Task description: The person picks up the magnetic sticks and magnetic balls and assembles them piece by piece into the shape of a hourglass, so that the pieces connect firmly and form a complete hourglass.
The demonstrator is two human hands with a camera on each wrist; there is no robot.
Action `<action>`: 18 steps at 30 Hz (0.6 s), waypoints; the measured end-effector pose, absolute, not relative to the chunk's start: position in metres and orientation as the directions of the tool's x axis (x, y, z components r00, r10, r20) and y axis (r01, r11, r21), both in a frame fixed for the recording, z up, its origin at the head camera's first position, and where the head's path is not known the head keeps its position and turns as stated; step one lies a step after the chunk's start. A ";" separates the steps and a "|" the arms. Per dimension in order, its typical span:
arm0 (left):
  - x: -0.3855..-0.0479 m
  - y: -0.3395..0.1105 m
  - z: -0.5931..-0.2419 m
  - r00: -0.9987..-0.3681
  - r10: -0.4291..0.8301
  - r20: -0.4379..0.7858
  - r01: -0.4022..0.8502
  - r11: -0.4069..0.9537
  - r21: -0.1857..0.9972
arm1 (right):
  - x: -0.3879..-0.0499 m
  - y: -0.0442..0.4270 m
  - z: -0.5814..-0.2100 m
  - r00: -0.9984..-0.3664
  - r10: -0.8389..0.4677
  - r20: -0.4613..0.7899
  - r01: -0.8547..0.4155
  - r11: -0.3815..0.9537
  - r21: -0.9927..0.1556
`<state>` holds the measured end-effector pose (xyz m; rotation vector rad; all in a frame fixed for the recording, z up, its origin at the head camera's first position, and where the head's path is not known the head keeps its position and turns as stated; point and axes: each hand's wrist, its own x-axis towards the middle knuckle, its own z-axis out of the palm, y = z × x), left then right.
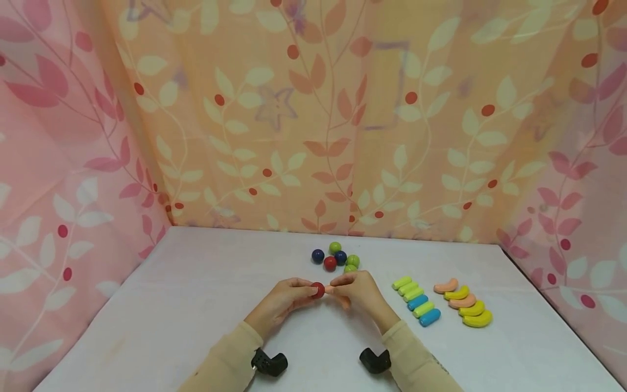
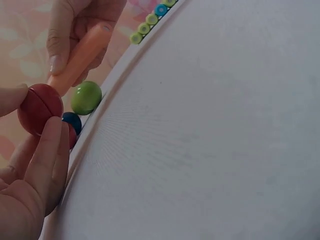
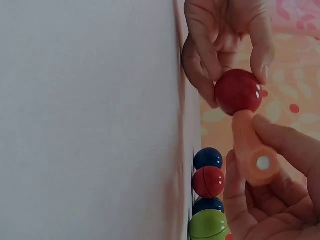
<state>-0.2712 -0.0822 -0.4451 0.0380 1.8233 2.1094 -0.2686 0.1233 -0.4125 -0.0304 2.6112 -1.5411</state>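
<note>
Over the middle of the table, my left hand (image 1: pixel 286 300) pinches a dark red ball (image 2: pixel 39 111) between thumb and fingers. My right hand (image 1: pixel 363 291) grips a curved peach-orange piece (image 3: pixel 247 142), thumb on one side and fingers on the other. One end of this piece touches the ball. A round white spot (image 3: pixel 263 163) shows on its other end in the right wrist view. Just beyond the hands lies a group of loose balls, among them another red ball (image 1: pixel 330 263), a dark blue ball (image 1: pixel 318 256) and a green ball (image 1: pixel 335 247).
Right of my right hand lies a slanted row of short green and blue cylinders (image 1: pixel 417 302). Farther right is a row of curved yellow and peach pieces (image 1: pixel 462 297). The white tabletop (image 1: pixel 171 316) ends at patterned curtains (image 1: pixel 313 136) on the back and sides.
</note>
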 end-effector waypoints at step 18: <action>-0.273 -0.087 -0.444 -0.933 0.242 -0.266 -0.296 -0.096 0.950 | -0.274 0.134 -0.417 -0.971 -0.101 -0.218 0.155 0.432 -0.889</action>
